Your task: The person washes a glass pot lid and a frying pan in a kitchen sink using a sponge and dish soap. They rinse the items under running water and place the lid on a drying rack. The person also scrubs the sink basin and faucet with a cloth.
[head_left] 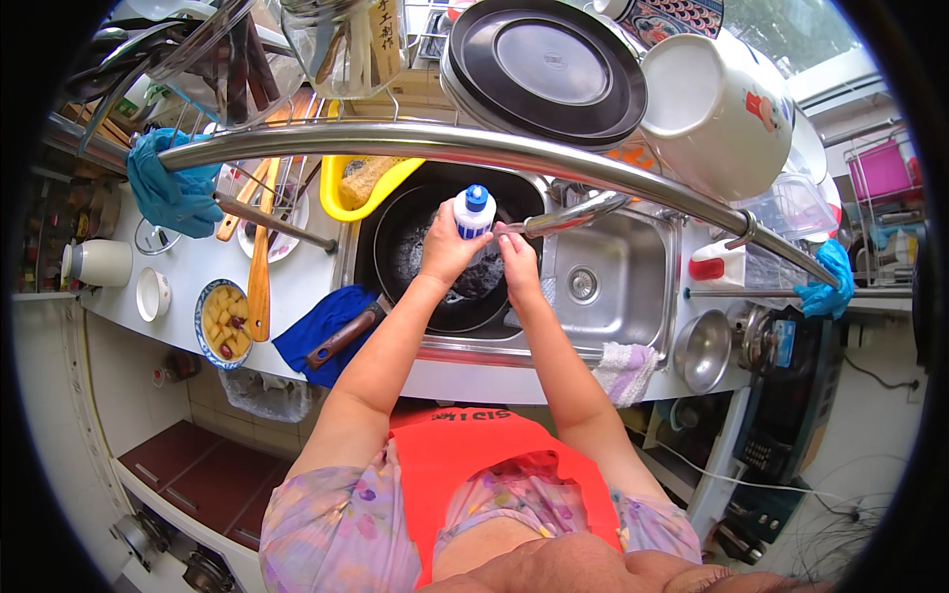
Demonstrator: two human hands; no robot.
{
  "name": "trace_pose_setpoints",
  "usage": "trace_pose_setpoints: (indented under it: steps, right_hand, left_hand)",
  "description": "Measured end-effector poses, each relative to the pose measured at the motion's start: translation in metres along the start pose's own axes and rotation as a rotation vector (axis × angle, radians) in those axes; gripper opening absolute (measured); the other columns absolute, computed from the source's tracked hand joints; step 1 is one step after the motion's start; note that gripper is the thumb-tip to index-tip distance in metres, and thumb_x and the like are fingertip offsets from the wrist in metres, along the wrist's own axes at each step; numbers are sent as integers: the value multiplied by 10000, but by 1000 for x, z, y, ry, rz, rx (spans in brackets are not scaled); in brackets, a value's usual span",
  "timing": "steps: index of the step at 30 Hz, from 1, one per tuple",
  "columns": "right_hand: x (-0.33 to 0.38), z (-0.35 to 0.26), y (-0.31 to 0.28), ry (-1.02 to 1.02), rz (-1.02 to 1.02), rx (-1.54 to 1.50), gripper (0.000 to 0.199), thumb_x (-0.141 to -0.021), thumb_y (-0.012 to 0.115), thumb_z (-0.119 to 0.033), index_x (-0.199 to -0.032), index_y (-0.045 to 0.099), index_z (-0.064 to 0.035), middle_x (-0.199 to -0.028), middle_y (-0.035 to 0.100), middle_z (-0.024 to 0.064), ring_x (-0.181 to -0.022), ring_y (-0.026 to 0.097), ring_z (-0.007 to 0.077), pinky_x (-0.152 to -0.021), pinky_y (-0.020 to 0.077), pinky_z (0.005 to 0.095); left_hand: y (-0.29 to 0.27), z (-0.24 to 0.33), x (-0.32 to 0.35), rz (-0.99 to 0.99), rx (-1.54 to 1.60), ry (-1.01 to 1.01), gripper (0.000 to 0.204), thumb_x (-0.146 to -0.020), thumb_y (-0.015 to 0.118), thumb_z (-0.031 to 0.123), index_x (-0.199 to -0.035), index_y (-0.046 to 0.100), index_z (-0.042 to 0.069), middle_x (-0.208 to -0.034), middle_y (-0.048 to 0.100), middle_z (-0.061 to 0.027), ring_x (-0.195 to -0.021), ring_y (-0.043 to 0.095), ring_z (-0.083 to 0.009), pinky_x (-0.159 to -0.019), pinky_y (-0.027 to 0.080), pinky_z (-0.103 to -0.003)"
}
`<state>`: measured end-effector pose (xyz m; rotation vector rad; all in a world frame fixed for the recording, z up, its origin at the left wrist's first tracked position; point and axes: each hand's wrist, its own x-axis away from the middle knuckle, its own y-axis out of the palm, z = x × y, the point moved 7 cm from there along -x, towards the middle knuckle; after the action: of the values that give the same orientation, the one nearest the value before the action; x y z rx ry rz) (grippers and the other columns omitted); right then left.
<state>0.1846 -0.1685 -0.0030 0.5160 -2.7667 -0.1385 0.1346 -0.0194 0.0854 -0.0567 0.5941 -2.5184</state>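
Note:
My left hand [450, 249] is wrapped round a white squeeze bottle [474, 212] with a blue cap, held upright over the left basin. Close beside it, at the tip of the metal faucet [583, 211], the fingers of my right hand [519, 267] are drawn together; whether they pinch something small or the spout itself is hidden. Below both hands a black frying pan [400, 252] rests in the sink, with water or suds glinting inside. Its brown handle [341, 336] sticks out over the front rim, above a blue cloth [301, 331].
A steel rail [445, 146] crosses above the sink, below a rack with a black lid [544, 64] and a white pot [717, 114]. A yellow basket [346, 203] holds a sponge. To the left stands a bowl of cut food [225, 321]; to the right, a metal bowl [704, 351].

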Motion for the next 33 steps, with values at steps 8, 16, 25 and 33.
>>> trace_pose_setpoints:
  steps: [8,16,25,33]
  right_hand:
    - [20,4,1,-136,-6,418,535,-781,678,-200,-1241,502,9,-1198,564,193,-1109,546,279,-967,408,362]
    - [28,-26,57,-335,-45,428,797,-633,792,-215,-1291,370,-57,-1172,541,182,-1084,553,303,-911,441,389]
    - [41,-42,77,-223,-221,361,668,-639,757,-151,-1217,429,-89,-1077,571,120,-1012,568,244,-867,452,370]
    - [37,-41,81,-216,-151,300,764,-631,783,-167,-1268,370,-77,-1099,564,167,-1017,570,273,-871,454,385]
  left_hand:
    - [-14,20,1,23,40,146,882,-647,781,159,-1371,277,161,-1142,554,-172,-1053,554,-369,-865,467,-414]
    - [-41,51,9,-136,-31,272,964,-660,776,162,-1426,202,275,-1163,527,-149,-1022,567,-373,-823,497,-411]
    - [-73,50,6,-201,39,304,687,-643,808,188,-1213,425,159,-1094,571,-135,-942,606,-332,-793,514,-363]
    - [-60,45,-5,-177,82,348,637,-681,796,87,-1184,406,65,-1120,581,-131,-1034,604,-217,-873,505,-327]
